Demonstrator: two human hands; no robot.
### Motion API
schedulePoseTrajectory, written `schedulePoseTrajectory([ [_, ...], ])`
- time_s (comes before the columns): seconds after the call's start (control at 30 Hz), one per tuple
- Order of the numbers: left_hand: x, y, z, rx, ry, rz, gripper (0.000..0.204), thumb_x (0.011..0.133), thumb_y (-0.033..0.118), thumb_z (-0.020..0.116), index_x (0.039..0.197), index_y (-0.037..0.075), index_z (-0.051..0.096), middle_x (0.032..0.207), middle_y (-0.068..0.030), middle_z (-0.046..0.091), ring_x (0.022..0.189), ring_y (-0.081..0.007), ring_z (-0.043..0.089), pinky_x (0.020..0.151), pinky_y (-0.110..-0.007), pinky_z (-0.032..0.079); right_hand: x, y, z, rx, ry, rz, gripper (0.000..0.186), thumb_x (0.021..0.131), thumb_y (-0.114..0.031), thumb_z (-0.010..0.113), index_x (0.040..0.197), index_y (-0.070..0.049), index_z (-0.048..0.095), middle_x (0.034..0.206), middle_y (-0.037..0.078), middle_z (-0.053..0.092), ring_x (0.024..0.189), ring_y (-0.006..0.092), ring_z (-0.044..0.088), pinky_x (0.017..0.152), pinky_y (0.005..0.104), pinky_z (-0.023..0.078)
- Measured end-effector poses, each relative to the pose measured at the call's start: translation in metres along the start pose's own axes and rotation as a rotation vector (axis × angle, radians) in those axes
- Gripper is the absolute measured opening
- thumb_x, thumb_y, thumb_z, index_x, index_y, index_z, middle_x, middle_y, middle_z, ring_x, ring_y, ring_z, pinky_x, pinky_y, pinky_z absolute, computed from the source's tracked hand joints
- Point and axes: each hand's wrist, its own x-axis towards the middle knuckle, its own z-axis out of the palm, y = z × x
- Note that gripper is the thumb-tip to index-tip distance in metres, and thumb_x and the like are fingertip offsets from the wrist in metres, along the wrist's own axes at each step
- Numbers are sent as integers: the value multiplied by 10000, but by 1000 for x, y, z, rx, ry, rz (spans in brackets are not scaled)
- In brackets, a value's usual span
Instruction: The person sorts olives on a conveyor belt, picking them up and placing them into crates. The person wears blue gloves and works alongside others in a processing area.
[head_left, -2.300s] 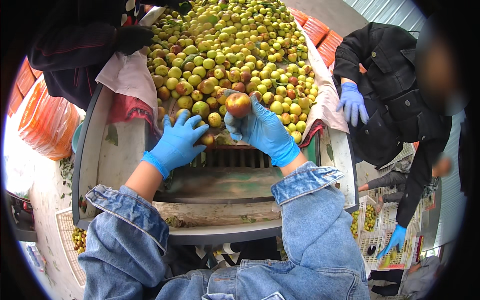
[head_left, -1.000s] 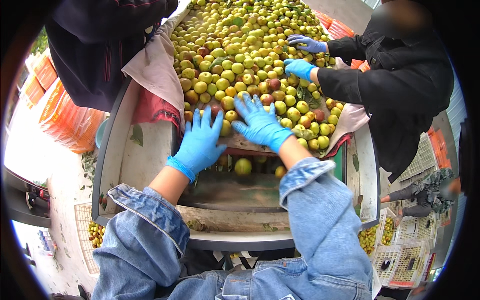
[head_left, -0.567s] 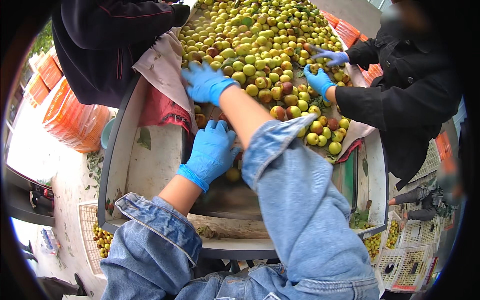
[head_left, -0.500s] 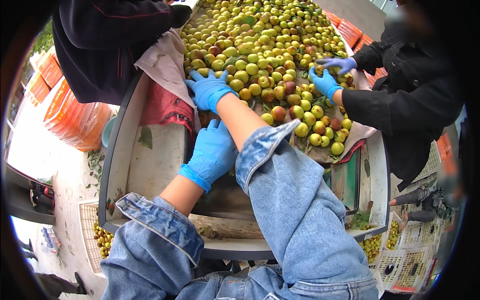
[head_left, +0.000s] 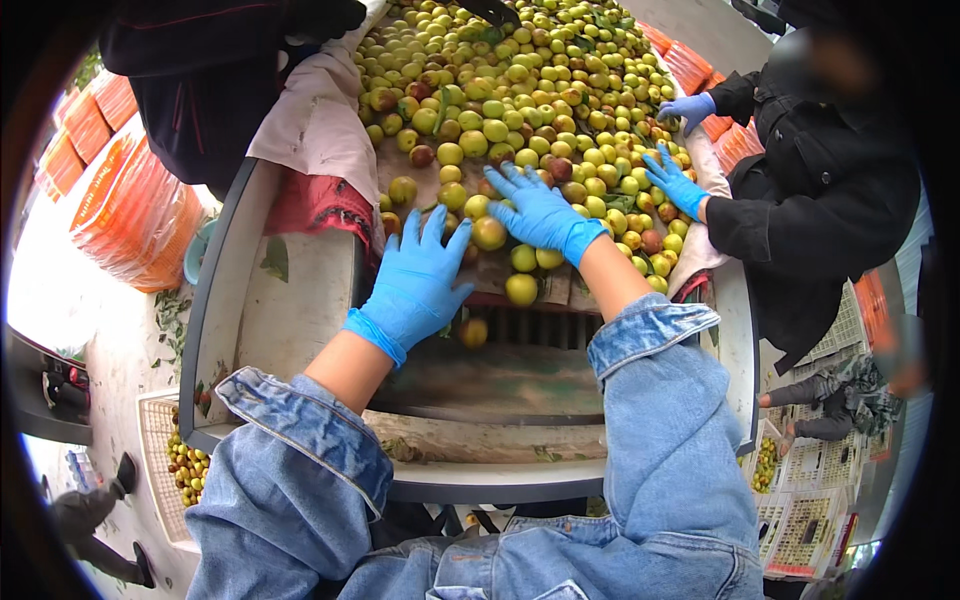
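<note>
Head view: fruit (head_left: pixel 495 130) heaped beyond slatted grate (head_left: pixel 530 326); left hand (head_left: pixel 416 288) at grate's left, right hand (head_left: pixel 541 213) beyond it, fingers spread wide, gripping nothing visible. Hasty sweep could bruise fruit tumbling onto grate.

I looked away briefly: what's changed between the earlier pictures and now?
The right hand, which let go of a reddish fruit and later crossed leftward, is back on the right, open. The left hand stays at the front left of the fruit pile.

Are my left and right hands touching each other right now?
Apart: the head view shows a gap between the left hand and the right hand, with a round yellow-green fruit visible in it.
</note>
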Motion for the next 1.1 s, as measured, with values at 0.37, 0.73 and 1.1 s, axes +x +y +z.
schedulePoseTrajectory([
  [0.37,1,6,-10,48,-327,-169,853,784,399,665,1429,40,239,1440,-297,221,1306,-453,291,1033,-545,311,-113,37,19,-265,-18,198,745,881,-488,473,1483,-237,114,1527,194,62,1389,439,78,1019,689,94],
  [0.73,9,-4,-5,-73,-125,162,630,781,258,670,1347,154,414,1399,-151,365,1290,-399,336,995,-520,345,-139,40,12,-8,176,40,725,883,-390,516,1479,-222,140,1533,156,87,1378,449,115,1041,661,134],
  [1.1,2,-8,8,-162,-254,137,915,702,211,755,1424,11,228,1479,-259,151,1367,-444,150,1106,-447,245,-148,23,20,-42,-132,-54,770,877,-411,516,1485,-195,97,1536,157,78,1412,352,96,1064,636,83],
])
